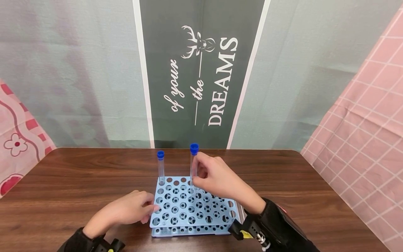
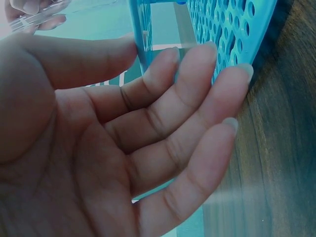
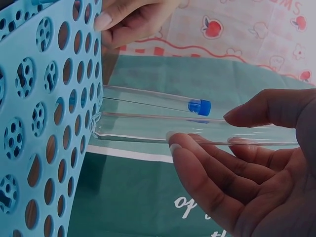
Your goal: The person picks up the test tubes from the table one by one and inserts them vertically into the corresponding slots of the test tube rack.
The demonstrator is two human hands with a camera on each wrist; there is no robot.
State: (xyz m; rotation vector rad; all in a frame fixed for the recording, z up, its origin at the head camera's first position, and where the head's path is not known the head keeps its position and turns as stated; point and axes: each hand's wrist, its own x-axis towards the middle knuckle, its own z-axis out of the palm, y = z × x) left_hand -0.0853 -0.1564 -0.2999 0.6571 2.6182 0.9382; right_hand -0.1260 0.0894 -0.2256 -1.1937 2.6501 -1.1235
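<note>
A light-blue test tube rack (image 1: pixel 182 224) with rows of round holes stands on the table. My right hand (image 1: pixel 220 176) pinches a clear test tube (image 3: pixel 148 127) with a blue cap (image 1: pixel 194 148) between thumb and fingers. The tube is held upright, its rounded bottom right at the holes in the rack's back part. Another blue-capped test tube (image 1: pixel 161 169) stands in the back left corner hole. At the rack's left edge, my left hand (image 1: pixel 130 208) grips it, thumb on the top plate and fingers (image 2: pixel 197 69) bent along its side.
The brown wood-grain table (image 1: pixel 63 175) reaches out on both sides of the rack. Behind it hangs a grey-green cloth (image 1: pixel 201 136) with white lettering. Pink patterned cloths (image 1: pixel 362 140) border the table at left and right.
</note>
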